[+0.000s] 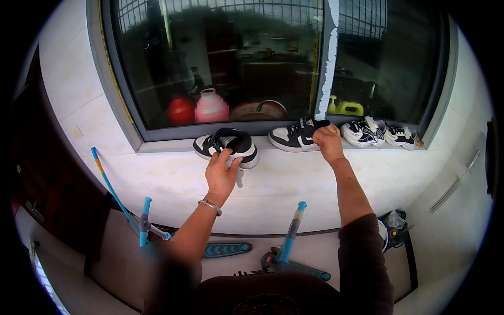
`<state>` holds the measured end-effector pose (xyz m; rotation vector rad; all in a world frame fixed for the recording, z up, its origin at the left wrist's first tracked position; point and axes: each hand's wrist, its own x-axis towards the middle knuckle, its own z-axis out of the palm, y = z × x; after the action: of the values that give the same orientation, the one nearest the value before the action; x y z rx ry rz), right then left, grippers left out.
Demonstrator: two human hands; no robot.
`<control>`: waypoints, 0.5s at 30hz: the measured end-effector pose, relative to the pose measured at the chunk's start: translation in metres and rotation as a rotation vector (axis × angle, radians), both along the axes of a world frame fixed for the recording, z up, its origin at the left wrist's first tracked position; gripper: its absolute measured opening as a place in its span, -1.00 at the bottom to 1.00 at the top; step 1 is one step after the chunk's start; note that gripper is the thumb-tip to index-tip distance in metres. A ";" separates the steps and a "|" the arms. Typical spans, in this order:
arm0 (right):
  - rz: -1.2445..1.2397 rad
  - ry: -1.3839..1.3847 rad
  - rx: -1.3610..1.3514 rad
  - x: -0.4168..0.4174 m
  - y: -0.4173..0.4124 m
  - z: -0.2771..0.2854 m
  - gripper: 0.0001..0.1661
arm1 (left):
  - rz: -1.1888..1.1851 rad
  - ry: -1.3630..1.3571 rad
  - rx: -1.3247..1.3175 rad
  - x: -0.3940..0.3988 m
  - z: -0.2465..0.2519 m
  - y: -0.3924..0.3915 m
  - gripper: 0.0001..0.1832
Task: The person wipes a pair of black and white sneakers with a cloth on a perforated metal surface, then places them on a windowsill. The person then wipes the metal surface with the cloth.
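On the windowsill, a black-and-white sneaker sits angled, its opening towards me. My left hand grips the near side of its collar, fingers at the opening. Something thin and white, perhaps tissue or cloth, hangs below that hand; its kind is unclear. Further right stands a similar sneaker, side-on with its toe to the left. Around its heel, my right hand is closed, hiding the heel end.
Right of my right hand stand two smaller black-and-white shoes. Behind the sill is a sliding window. Below are blue-and-grey scooters, with one handle rising at left. A bag-like item lies at lower right.
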<state>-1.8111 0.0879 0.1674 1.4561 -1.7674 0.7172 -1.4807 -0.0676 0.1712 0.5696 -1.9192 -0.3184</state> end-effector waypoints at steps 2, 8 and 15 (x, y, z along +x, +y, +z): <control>-0.061 0.015 -0.029 0.002 -0.003 -0.003 -0.83 | 0.034 -0.012 -0.003 -0.009 0.000 -0.006 -0.67; -0.200 0.039 -0.160 0.025 -0.012 -0.008 -0.85 | 0.177 -0.075 0.057 -0.045 0.003 -0.022 -0.69; -0.198 -0.088 -0.075 0.061 -0.016 -0.012 -0.44 | 0.275 -0.095 0.150 -0.075 -0.009 -0.032 -0.69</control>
<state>-1.7505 0.0724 0.1550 1.1967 -1.8987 0.7444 -1.5559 -0.0992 0.1620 0.9521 -1.8883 -0.2628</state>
